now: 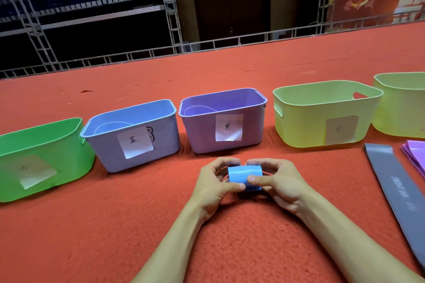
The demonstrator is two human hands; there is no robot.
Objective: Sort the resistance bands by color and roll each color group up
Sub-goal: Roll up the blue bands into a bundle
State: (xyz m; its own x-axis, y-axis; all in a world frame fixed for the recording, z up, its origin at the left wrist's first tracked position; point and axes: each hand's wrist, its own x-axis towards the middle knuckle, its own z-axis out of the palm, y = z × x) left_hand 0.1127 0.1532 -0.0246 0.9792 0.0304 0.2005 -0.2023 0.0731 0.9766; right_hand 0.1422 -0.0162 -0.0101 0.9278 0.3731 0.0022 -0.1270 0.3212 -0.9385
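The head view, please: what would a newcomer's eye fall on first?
The blue roll, gripped between the left hand and right hand at centre. Behind it runs a row of labelled bins: green bin, blue bin, purple bin, yellow bin, left to right. A flat grey band lies on the red carpet at right.

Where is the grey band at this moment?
In the head view the grey band lies flat on the red carpet at the far right, in front of the yellow bin, just left of the purple bands.
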